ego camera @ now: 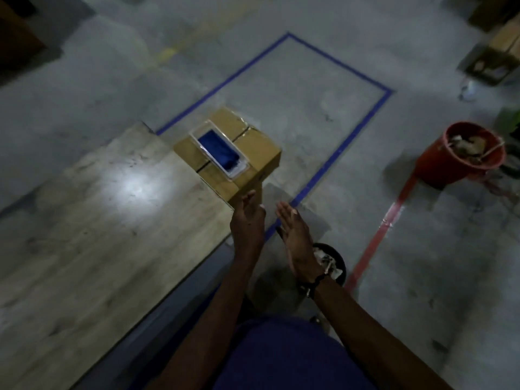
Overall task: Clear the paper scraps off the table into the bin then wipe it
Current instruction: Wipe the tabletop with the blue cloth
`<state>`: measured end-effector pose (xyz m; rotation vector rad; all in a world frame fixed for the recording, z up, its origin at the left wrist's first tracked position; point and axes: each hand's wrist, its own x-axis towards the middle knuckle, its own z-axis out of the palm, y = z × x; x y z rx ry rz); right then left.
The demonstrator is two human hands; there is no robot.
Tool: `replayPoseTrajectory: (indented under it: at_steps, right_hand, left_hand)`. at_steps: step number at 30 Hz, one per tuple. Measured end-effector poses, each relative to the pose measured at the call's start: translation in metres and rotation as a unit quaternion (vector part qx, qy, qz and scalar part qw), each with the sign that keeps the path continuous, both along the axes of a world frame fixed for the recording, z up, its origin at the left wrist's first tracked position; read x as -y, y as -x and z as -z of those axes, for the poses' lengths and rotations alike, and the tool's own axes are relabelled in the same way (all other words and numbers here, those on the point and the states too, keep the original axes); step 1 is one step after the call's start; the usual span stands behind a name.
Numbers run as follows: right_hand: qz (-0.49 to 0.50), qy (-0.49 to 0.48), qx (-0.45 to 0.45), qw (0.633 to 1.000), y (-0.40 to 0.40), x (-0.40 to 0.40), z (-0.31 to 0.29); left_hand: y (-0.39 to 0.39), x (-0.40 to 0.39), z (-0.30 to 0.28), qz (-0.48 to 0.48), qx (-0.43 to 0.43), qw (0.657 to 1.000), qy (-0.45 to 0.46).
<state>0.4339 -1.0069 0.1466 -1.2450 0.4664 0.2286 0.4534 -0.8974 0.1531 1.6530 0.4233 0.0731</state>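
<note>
The wooden table (92, 235) fills the left of the view, its top bare of scraps. Just past its right corner both my hands hang in the air with straight fingers, palms turned toward each other. My left hand (249, 218) is by the table corner, close to a cardboard box. My right hand (295, 237) is a little to its right and holds nothing. Below my right wrist stands a small black bin (337, 260) on the floor with crumpled white paper scraps (326, 258) inside.
A cardboard box (253, 150) sits on the table's far corner, with a clear tray of blue cloth (219, 150) on top. A red bucket (450, 161) with rubbish stands on the floor at right. Blue and red tape lines (377, 237) mark the concrete floor.
</note>
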Motion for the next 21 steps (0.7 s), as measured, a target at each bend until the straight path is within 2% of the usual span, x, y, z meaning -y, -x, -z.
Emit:
replayPoseTrajectory:
  at_steps: [4,6,10,14,21]
  right_hand:
    - [0.015,-0.042,-0.033,0.998,0.0,-0.021,0.004]
    - [0.051,-0.095,-0.053,0.993,-0.005,-0.024,0.007]
    - [0.134,-0.23,-0.076,0.961,-0.036,-0.033,0.004]
    - [0.177,-0.298,-0.104,0.932,-0.087,-0.063,0.009]
    - [0.139,-0.343,-0.156,0.916,-0.168,-0.099,0.03]
  left_hand:
    - [-0.015,-0.047,0.001,-0.029,0.013,0.999,-0.018]
    - [-0.02,-0.061,0.001,-0.049,0.014,0.999,-0.016]
    - [-0.036,-0.082,0.003,-0.079,0.006,0.997,0.016]
    - [-0.062,-0.094,0.005,-0.127,-0.002,0.991,0.05]
    - [-0.114,-0.117,0.024,-0.179,-0.009,0.982,0.063]
